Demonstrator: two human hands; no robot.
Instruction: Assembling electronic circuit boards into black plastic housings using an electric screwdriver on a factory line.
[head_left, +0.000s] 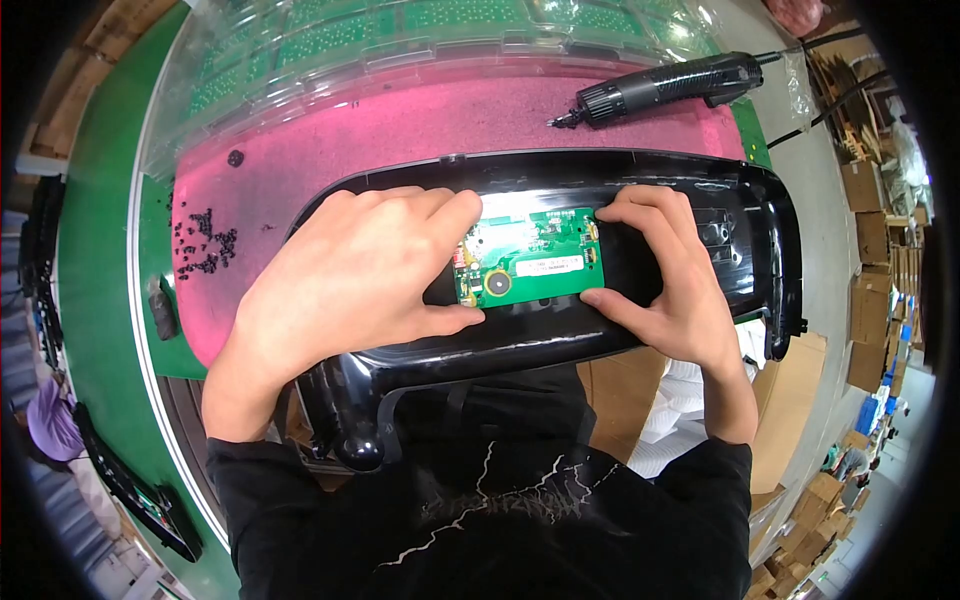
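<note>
A green circuit board [540,255] with a white label and a round black part lies over the inside of a glossy black plastic housing [500,335]. My left hand [365,265] grips the board's left edge, its thumb at the lower left corner and fingers at the upper left. At the board's right side, my right hand [665,265] pinches the corners between thumb and forefinger. Whether the board rests fully on the housing cannot be made out, as its underside is hidden.
A black electric screwdriver [670,90] lies on the pink mat [400,120] at the back right. Loose black screws [205,245] are scattered at the left. Clear plastic trays of green boards [420,40] stand at the back. Cardboard boxes [865,270] are stacked far right.
</note>
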